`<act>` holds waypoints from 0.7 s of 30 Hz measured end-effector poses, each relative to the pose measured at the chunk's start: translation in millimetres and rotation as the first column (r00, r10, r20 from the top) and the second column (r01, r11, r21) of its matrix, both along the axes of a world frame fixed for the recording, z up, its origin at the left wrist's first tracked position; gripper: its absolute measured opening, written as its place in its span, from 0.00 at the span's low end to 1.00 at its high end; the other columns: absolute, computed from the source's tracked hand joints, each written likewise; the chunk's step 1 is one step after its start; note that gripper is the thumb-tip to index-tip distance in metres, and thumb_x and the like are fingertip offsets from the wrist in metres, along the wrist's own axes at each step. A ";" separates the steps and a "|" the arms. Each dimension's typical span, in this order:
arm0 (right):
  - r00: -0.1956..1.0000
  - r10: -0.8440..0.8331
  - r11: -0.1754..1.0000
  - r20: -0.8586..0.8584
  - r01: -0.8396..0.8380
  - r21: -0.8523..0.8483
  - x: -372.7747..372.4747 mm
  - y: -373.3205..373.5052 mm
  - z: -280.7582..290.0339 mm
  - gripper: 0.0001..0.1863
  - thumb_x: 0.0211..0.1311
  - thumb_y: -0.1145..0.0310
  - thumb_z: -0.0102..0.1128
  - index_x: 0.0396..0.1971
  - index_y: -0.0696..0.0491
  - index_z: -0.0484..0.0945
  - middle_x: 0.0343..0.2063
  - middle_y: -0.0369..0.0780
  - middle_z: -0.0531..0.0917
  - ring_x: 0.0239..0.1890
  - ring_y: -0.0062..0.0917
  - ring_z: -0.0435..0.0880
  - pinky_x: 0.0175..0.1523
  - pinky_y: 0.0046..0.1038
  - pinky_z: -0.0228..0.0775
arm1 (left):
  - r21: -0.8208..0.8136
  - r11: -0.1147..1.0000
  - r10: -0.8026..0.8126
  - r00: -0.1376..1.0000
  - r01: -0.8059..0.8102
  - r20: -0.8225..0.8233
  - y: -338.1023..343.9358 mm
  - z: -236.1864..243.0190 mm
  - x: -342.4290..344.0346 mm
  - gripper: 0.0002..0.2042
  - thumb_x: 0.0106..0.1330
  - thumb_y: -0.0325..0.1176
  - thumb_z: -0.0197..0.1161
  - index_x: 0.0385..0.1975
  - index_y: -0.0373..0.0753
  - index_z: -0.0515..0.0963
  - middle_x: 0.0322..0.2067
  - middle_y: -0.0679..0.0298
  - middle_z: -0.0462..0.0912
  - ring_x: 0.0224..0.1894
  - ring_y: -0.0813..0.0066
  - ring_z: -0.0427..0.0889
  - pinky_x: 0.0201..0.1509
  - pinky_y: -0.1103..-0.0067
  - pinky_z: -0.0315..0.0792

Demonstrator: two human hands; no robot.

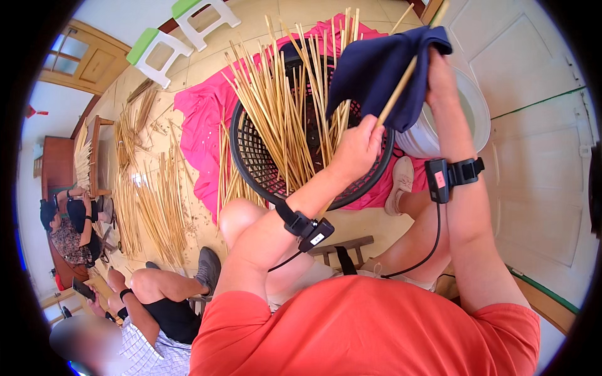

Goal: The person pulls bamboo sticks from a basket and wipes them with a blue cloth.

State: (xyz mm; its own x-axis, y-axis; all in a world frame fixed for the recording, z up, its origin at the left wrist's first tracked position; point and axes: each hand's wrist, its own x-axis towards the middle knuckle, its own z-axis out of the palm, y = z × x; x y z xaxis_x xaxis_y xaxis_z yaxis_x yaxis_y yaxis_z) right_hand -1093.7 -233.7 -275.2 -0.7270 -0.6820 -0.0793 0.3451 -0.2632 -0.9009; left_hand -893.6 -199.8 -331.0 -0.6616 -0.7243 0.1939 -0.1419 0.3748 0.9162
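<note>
My left hand (359, 149) is closed around a thin tan stick (401, 86) that slants up to the right across the picture. Higher up, my right hand (440, 76) grips a dark navy cloth (367, 72) against the same stick. The cloth hangs loosely to the left, and part of it passes behind the stick. Some of my right fingers are hidden by the cloth. Below my hands stands a black mesh basket (249, 164) with many similar sticks (274, 116) leaning upright in it.
Pink cloth (204, 116) lies under the basket. A white bucket (478, 109) stands by the door at right. Loose sticks (157, 213) cover the floor at left. Two white stools with green tops (160, 53) stand far left. Two people sit at left, one holding a phone (83, 288).
</note>
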 end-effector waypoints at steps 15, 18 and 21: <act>0.989 0.122 0.975 0.080 -0.105 -0.195 -15.7 14.5 11.1 0.19 0.62 0.59 0.50 0.47 0.56 0.67 0.35 0.38 0.77 0.34 0.26 0.78 0.41 0.31 0.73 | 0.165 0.981 -0.105 0.994 0.105 -0.009 4.5 -2.7 6.9 0.08 0.65 0.31 0.45 0.28 0.34 0.65 0.14 0.61 0.72 0.18 0.71 0.74 0.25 0.77 0.66; 0.986 0.141 0.984 0.091 -0.130 -0.120 -4.0 11.1 2.4 0.19 0.61 0.59 0.51 0.47 0.55 0.67 0.33 0.36 0.77 0.33 0.24 0.77 0.39 0.28 0.73 | 0.152 0.987 -0.050 0.999 0.051 -0.010 -5.0 5.1 4.5 0.08 0.65 0.32 0.46 0.28 0.33 0.67 0.14 0.63 0.72 0.18 0.75 0.73 0.25 0.79 0.66; 0.976 0.211 0.977 0.053 -0.211 -0.009 25.0 12.6 3.5 0.16 0.62 0.60 0.50 0.44 0.56 0.69 0.30 0.36 0.77 0.29 0.22 0.77 0.34 0.26 0.72 | 0.170 0.985 -0.001 0.999 0.009 -0.049 -12.6 12.7 4.0 0.09 0.65 0.32 0.46 0.28 0.33 0.67 0.14 0.63 0.72 0.18 0.76 0.73 0.24 0.80 0.66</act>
State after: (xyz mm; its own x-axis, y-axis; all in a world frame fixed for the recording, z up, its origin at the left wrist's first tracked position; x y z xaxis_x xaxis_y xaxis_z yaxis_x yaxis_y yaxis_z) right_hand -1068.7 -221.1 -271.7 -0.5614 -0.8199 -0.1119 0.4411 -0.1821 -0.8788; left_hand -889.5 -212.4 -318.3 -0.6582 -0.7461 0.1003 -0.0942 0.2138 0.9723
